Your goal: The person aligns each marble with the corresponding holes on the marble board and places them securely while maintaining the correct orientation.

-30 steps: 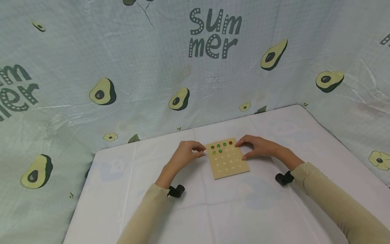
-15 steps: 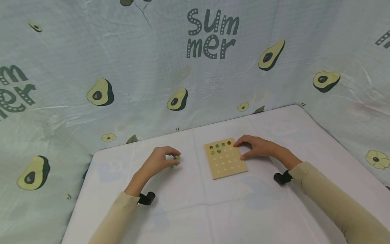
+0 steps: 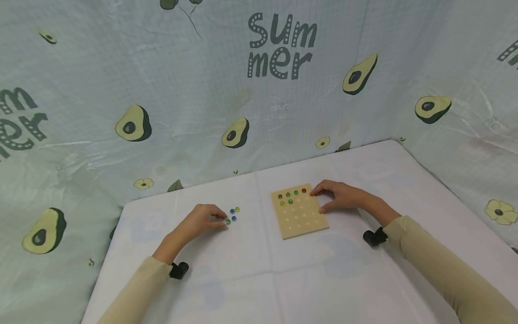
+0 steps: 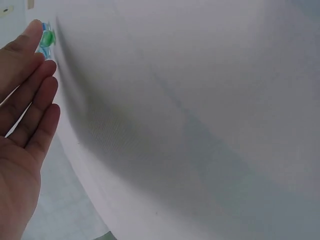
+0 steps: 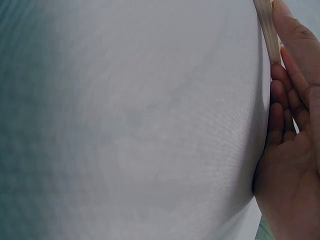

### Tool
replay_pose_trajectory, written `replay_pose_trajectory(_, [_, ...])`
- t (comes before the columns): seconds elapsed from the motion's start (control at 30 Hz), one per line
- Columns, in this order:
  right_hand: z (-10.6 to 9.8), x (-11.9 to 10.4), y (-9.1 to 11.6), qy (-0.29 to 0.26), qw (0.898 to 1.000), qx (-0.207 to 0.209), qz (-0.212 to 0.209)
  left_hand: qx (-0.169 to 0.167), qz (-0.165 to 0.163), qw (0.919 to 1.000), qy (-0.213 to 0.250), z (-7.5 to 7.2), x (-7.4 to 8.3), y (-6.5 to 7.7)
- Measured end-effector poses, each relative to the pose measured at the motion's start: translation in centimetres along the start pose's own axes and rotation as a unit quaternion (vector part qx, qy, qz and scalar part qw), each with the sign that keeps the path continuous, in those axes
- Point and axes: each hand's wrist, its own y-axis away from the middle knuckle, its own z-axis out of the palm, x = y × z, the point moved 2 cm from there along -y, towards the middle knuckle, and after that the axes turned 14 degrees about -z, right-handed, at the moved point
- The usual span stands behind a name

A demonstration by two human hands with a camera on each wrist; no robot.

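In the head view, my left hand (image 3: 205, 218) hovers low over the white table, thumb and index fingertip apart beside a green marble (image 3: 228, 222). Close by lie two blue marbles (image 3: 234, 218) and a yellow-green marble (image 3: 237, 209). The left wrist view shows the hand's other fingers fairly straight, with the green marble (image 4: 48, 38) beyond the thumb tip. My right hand (image 3: 343, 197) touches the right edge of a square wooden board (image 3: 301, 217), index finger near its far corner and thumb lower down. Several marbles sit in the board's far two rows of hollows.
A pale tablecloth (image 3: 259, 292) covers the table. Behind it and to the right hang light sheets (image 3: 194, 90) printed with avocados and lettering. A black wrist camera (image 3: 178, 270) is on the left wrist, another (image 3: 374, 237) on the right.
My left hand has moved left from the board's left edge to the loose marbles, which now show uncovered. My right hand stays at the board, which has not moved.
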Motion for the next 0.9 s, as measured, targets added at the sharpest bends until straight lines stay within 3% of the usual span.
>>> replay_pose_trajectory(0.4, [0.15,-0.38,0.03,-0.007,1.000,0.000,-0.005,0.033,0.030,0.9990,-0.002,0.78,-0.01,-0.10])
replay_pose_trajectory(0.9, [0.09,-0.35,0.09,0.000,1.000,0.002,-0.004,0.062,0.043,0.9969,-0.023,0.98,0.27,-0.08])
